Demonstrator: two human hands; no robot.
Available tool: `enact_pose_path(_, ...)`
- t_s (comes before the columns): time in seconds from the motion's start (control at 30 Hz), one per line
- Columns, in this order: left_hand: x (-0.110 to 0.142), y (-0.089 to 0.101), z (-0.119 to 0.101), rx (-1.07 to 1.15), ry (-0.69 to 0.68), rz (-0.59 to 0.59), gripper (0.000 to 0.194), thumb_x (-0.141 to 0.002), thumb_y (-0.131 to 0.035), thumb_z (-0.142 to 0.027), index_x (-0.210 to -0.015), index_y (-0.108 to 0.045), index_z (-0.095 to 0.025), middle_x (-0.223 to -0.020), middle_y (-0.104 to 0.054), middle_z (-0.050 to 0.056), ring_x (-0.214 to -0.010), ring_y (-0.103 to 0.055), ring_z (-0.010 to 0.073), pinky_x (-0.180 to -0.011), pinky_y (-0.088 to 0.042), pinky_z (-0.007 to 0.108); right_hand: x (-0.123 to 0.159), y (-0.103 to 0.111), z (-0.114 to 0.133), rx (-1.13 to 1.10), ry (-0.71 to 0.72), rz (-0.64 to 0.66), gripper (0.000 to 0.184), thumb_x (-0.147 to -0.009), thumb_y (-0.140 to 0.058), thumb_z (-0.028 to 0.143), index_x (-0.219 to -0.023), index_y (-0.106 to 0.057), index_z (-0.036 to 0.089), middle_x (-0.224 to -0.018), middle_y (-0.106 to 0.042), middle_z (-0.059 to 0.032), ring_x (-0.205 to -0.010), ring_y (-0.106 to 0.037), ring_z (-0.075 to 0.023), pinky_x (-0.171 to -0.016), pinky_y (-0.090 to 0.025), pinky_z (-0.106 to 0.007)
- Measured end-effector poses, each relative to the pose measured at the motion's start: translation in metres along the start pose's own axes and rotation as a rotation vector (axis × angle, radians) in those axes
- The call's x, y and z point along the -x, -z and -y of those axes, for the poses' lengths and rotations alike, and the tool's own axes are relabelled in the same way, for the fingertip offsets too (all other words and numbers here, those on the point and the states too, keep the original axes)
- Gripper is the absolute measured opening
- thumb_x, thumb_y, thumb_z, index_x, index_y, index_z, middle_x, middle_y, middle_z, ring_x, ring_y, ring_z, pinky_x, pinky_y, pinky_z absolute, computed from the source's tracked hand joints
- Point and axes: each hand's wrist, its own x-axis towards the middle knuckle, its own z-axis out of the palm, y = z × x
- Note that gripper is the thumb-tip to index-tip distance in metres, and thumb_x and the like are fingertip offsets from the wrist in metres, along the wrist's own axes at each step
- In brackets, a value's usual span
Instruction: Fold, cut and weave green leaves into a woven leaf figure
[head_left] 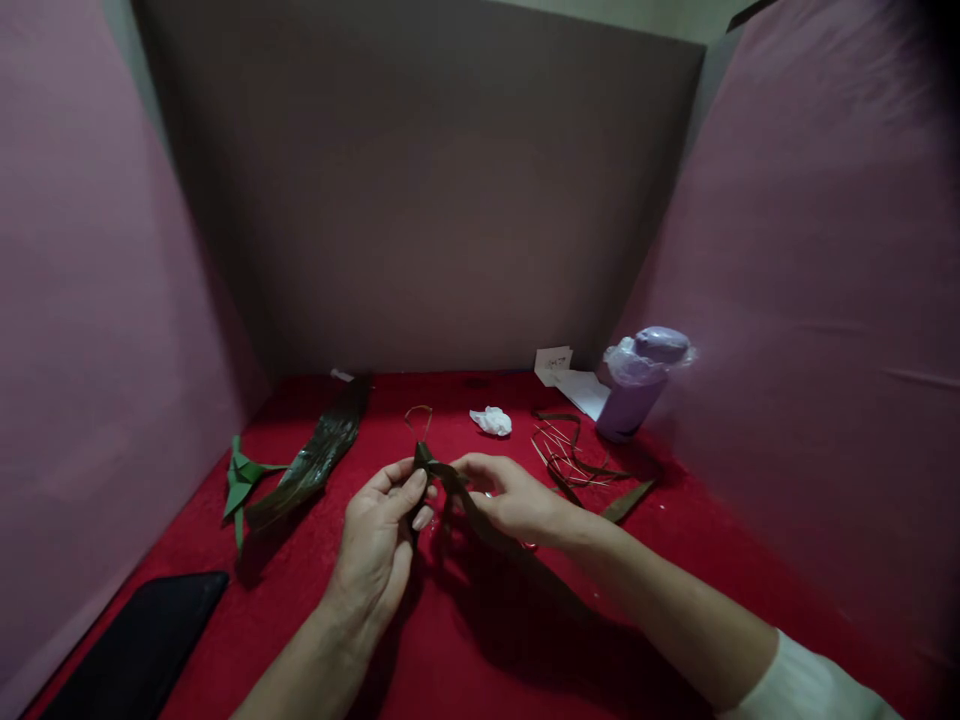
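Observation:
Between my hands, above the red cloth, is a small dark green folded leaf piece (423, 457) with a thin loop (418, 420) standing up from its top. My left hand (382, 530) pinches this piece between thumb and fingers. A long dark leaf strip (480, 520) runs from the fold down to the right, passing my right hand (510, 497). That hand is closed around the strip near the fold; its fingertips are partly hidden behind the leaf.
Left lie a bright green folded leaf shape (241, 480), broad dark leaves (319, 455) and a black flat object (135, 645). Behind my hands is a crumpled white tissue (492, 420). Right are thin sticks and leaf strips (630, 500), white papers (581, 392) and a purple bottle (634, 405). Partitions (420, 200) enclose the table.

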Motion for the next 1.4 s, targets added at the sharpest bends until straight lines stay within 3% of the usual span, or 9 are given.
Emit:
enact_pose_path(0.07, 0.001, 0.000, -0.001, -0.006, 0.007, 0.021, 0.027, -0.055, -0.078, -0.009, -0.078, -0.065, -0.010, -0.072, -0.062, 0.004, -0.056, -0.052, 0.0078, -0.040, -0.036, 0.015, -0.003, 0.003, 0.005, 0.138, 0.064, -0.067, 0.019, -0.074, -0.062, 0.017, -0.094, -0.063, 0.018, -0.108, -0.062, -0.0071, -0.102, -0.056, -0.0199, -0.087, -0.045, -0.036)
enact_pose_path(0.13, 0.001, 0.000, -0.001, -0.016, 0.007, 0.028, 0.026, -0.057, -0.078, -0.011, -0.079, -0.065, -0.010, -0.074, -0.062, 0.004, -0.056, -0.052, 0.0074, -0.040, -0.036, 0.015, -0.003, 0.009, 0.011, 0.109, 0.066, -0.075, 0.026, -0.075, -0.060, 0.014, -0.100, -0.062, 0.019, -0.111, -0.062, -0.0071, -0.105, -0.055, -0.0199, -0.092, -0.043, -0.039)
enact_pose_path(0.27, 0.003, 0.000, -0.002, -0.035, -0.010, 0.022, 0.026, -0.058, -0.078, -0.012, -0.081, -0.065, -0.010, -0.074, -0.062, 0.003, -0.056, -0.051, 0.0064, -0.040, -0.036, 0.014, -0.003, 0.015, 0.021, -0.135, 0.023, -0.034, 0.018, -0.083, -0.054, 0.026, -0.094, -0.063, 0.014, -0.087, -0.064, -0.0052, -0.083, -0.060, -0.0150, -0.080, -0.047, -0.033)
enact_pose_path(0.37, 0.004, -0.001, -0.003, -0.052, -0.012, 0.024, 0.027, -0.059, -0.077, -0.012, -0.082, -0.065, -0.010, -0.074, -0.062, 0.003, -0.056, -0.052, 0.0069, -0.040, -0.036, 0.015, -0.004, 0.009, 0.022, -0.188, -0.003, -0.035, 0.025, -0.083, -0.056, 0.037, -0.083, -0.061, 0.013, -0.074, -0.059, -0.0023, -0.068, -0.055, -0.0117, -0.067, -0.045, -0.027)
enact_pose_path(0.53, 0.005, -0.001, -0.004, -0.102, -0.014, 0.027, 0.028, -0.060, -0.077, -0.013, -0.084, -0.064, -0.010, -0.071, -0.062, 0.002, -0.057, -0.053, 0.0067, -0.044, -0.038, 0.014, -0.002, 0.000, 0.019, -0.112, 0.009, -0.051, 0.019, -0.078, -0.062, 0.029, -0.089, -0.058, 0.013, -0.073, -0.056, -0.0006, -0.060, -0.049, -0.0087, -0.055, -0.040, -0.022)
enact_pose_path(0.67, 0.005, -0.001, -0.005, -0.114, 0.013, 0.019, 0.029, -0.059, -0.078, -0.014, -0.084, -0.063, -0.010, -0.072, -0.063, 0.002, -0.056, -0.054, 0.0063, -0.046, -0.041, 0.014, -0.001, 0.003, 0.019, -0.037, -0.043, -0.063, 0.017, -0.085, -0.048, 0.028, -0.080, -0.057, 0.014, -0.063, -0.052, 0.0009, -0.052, -0.046, -0.0082, -0.047, -0.037, -0.020)
enact_pose_path(0.9, 0.003, -0.001, -0.004, -0.116, 0.063, 0.029, 0.033, -0.055, -0.080, -0.014, -0.084, -0.065, -0.010, -0.073, -0.064, 0.003, -0.057, -0.056, 0.0071, -0.049, -0.044, 0.015, 0.000, 0.001, 0.017, 0.069, 0.043, -0.100, 0.013, -0.084, -0.048, 0.023, -0.079, -0.058, 0.015, -0.066, -0.053, 0.0014, -0.058, -0.046, -0.0083, -0.051, -0.036, -0.019)
enact_pose_path(1.07, -0.002, 0.001, 0.001, -0.054, 0.041, 0.015, 0.031, -0.049, -0.081, -0.012, -0.075, -0.065, -0.007, -0.064, -0.062, 0.003, -0.052, -0.051, 0.0064, -0.038, -0.034, 0.013, 0.001, 0.000, 0.012, 0.087, -0.002, -0.072, 0.014, -0.083, -0.049, 0.025, -0.077, -0.057, 0.015, -0.065, -0.053, 0.0012, -0.058, -0.045, -0.0087, -0.051, -0.036, -0.020)
enact_pose_path(1.4, -0.003, 0.003, 0.004, -0.043, 0.048, 0.002, 0.028, -0.050, -0.080, -0.011, -0.073, -0.065, -0.007, -0.062, -0.061, 0.002, -0.050, -0.049, 0.0050, -0.037, -0.033, 0.012, 0.001, 0.005, 0.005, 0.086, -0.052, 0.038, 0.010, -0.084, -0.052, 0.024, -0.078, -0.053, 0.016, -0.067, -0.060, -0.0008, -0.060, -0.055, -0.0114, -0.054, -0.041, -0.021)
